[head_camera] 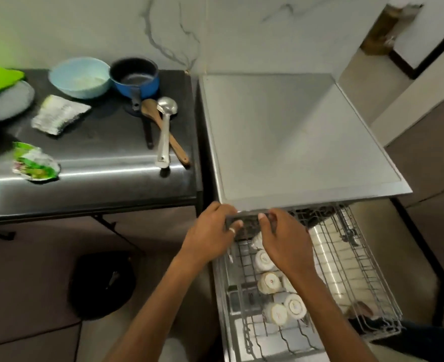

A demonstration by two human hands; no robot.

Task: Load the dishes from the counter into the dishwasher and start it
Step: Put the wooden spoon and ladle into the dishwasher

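Lower centre of frame: left hand point(210, 232) and right hand point(284, 241) both grip a blurred dark object point(245, 221), possibly a tray, over the partly hidden dishwasher rack point(346, 259).

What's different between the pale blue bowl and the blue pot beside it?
The bowl is pale blue inside and out; the pot is deeper blue outside and black inside. The pot has a long black handle pointing toward the camera; the bowl has none. The bowl looks wider and holds whitish residue; the pot looks empty. Both stand upright, side by side, at the back of the counter.
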